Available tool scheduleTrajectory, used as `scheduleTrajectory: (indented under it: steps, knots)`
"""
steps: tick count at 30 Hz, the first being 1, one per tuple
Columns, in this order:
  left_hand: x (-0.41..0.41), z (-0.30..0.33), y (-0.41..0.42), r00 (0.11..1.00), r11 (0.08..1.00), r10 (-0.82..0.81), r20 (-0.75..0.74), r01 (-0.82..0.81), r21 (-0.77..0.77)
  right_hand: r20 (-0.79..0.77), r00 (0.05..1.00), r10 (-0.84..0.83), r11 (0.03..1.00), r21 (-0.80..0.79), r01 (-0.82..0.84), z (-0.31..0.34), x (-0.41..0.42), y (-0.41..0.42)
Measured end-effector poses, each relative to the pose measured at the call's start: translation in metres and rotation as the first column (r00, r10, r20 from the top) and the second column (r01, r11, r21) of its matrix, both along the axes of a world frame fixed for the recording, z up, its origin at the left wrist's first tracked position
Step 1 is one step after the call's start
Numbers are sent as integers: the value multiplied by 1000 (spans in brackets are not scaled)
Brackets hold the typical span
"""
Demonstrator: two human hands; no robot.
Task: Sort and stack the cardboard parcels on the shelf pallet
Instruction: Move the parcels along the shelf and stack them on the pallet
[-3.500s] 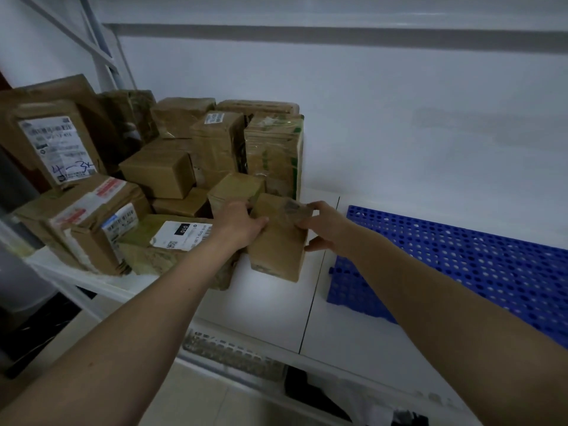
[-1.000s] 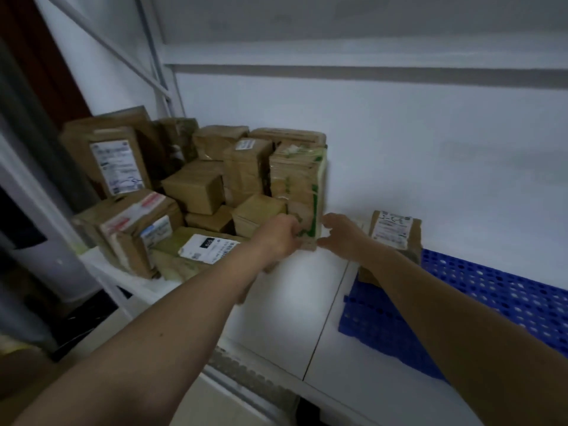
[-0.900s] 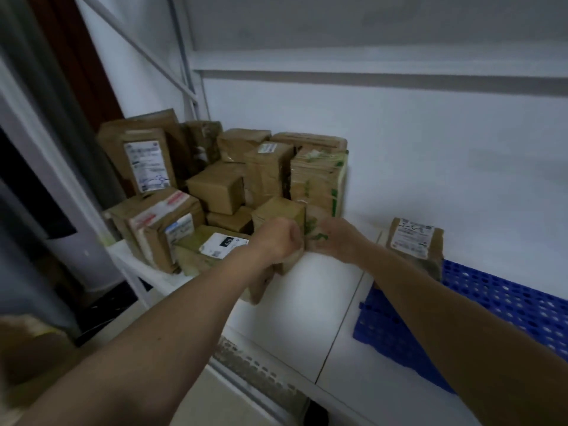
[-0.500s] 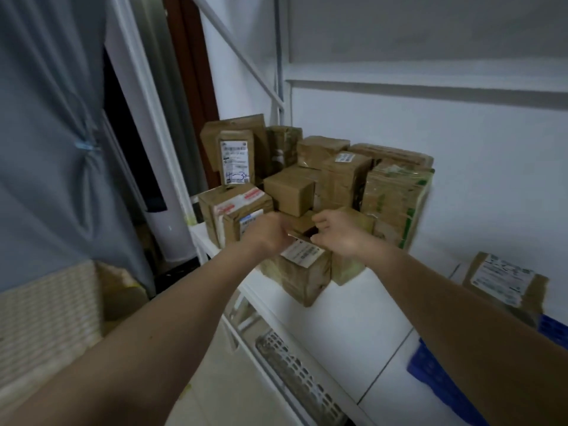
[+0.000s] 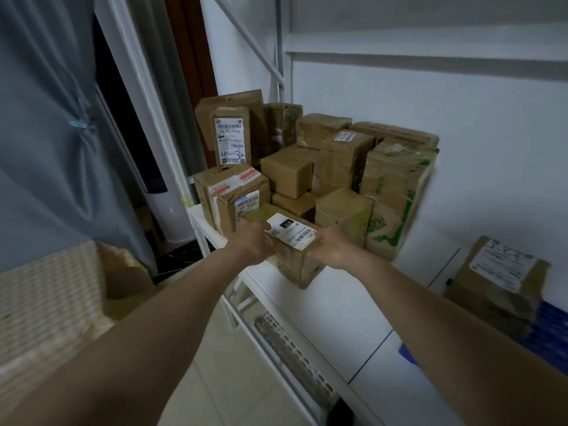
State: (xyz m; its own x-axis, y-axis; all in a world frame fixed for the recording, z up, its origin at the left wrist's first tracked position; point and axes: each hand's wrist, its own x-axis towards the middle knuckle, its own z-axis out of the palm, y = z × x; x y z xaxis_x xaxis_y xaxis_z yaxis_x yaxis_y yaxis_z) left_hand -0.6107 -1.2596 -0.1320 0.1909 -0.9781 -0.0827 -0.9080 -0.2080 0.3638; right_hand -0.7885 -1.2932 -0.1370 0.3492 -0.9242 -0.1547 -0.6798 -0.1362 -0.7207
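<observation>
A brown cardboard parcel with a white barcode label (image 5: 292, 241) sits at the front of the pile on the white shelf (image 5: 332, 305). My left hand (image 5: 252, 241) grips its left side and my right hand (image 5: 330, 248) grips its right side. Behind it stands a heap of several taped parcels (image 5: 310, 167), with a tall green-printed box (image 5: 396, 192) at its right. One labelled parcel (image 5: 501, 281) rests on the blue perforated pallet (image 5: 550, 333) at the far right.
A white shelf post (image 5: 144, 96) and diagonal brace rise at the left. A blue-grey curtain (image 5: 46, 118) and a woven wicker basket (image 5: 46, 309) stand left of the shelf. A white slotted crate (image 5: 292, 358) lies under the shelf edge.
My view has swung left. Both hands moved from the green-printed box to the front labelled parcel and now grip its two sides. One parcel stands on the pallet.
</observation>
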Motion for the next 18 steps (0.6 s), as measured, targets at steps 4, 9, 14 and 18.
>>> scheduleTrajectory:
  steps: [4,9,14,18]
  knots:
    - [-2,-11,-9,999,1000,-4,38,5,-15,18,999,-35,998,49,34,-12,-4,1]
    - [4,-25,-20,998,998,67,-13,-67,-15,74,994,-79,995,70,74,-21,0,0]
    - [18,-35,-31,986,990,142,-89,-139,38,34,990,-136,990,48,134,-29,12,-8]
    - [26,-41,-38,965,986,164,-206,-152,71,1,982,-187,982,-28,187,-32,22,-15]
